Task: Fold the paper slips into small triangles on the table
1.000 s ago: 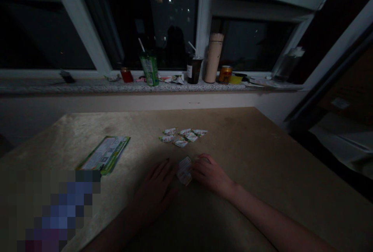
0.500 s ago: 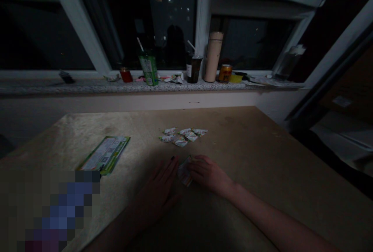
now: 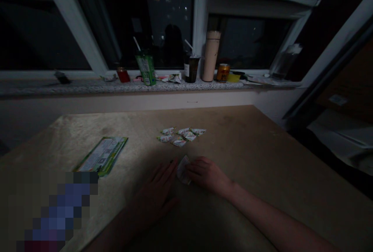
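Observation:
Both my hands rest on a brown table [image 3: 262, 154] in dim light. My left hand [image 3: 155, 191] lies flat with its fingers stretched out, the fingertips touching a small folded paper piece [image 3: 183, 168]. My right hand [image 3: 208, 174] has its fingers curled onto the same paper piece from the right and presses it against the table. Just beyond the hands lies a cluster of several small folded paper pieces [image 3: 180, 136], printed green and white.
A green and white leaflet [image 3: 101, 159] lies on the table to the left. The window sill [image 3: 87, 86] behind holds a green cup [image 3: 145, 69], a dark cup [image 3: 190, 67], a tall beige flask [image 3: 211, 55], a red can [image 3: 122, 75] and an orange can [image 3: 223, 72].
Both hands stayed around the paper piece. The piece looks narrower and more folded now, and my left fingertips have closed in against it.

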A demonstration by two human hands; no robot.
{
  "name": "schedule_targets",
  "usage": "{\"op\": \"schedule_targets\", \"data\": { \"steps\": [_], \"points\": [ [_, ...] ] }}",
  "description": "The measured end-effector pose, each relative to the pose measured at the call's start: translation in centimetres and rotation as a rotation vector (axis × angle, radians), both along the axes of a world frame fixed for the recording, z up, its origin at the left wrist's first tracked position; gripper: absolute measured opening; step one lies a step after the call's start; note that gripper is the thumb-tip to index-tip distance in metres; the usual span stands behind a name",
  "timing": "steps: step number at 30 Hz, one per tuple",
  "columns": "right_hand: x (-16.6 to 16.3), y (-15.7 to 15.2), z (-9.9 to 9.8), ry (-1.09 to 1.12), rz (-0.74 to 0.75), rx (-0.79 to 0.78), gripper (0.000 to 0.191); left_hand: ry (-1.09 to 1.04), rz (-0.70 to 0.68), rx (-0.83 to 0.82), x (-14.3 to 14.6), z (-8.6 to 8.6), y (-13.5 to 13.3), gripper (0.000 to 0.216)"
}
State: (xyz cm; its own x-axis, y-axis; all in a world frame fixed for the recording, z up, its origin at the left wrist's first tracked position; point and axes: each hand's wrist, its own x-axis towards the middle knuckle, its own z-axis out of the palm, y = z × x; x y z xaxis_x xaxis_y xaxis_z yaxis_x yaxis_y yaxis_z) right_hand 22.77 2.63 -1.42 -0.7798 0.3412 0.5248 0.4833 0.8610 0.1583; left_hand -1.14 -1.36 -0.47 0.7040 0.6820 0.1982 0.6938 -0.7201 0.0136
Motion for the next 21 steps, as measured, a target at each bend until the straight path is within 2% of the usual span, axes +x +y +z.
{"op": "schedule_targets", "data": {
  "steps": [9,17,21],
  "points": [
    [-0.21,0.04,0.02,-0.002,-0.004,-0.013,0.016,0.042,-0.027,0.109,0.37,0.09,0.06,0.077],
    [-0.32,0.01,-0.02,0.009,-0.017,-0.057,0.019,0.024,-0.145,-0.039,0.73,0.41,-0.39,0.066],
    [0.04,-0.08,0.18,-0.009,-0.014,-0.050,0.022,0.022,-0.136,-0.127,0.58,0.65,-0.42,0.068]
  ]
}}
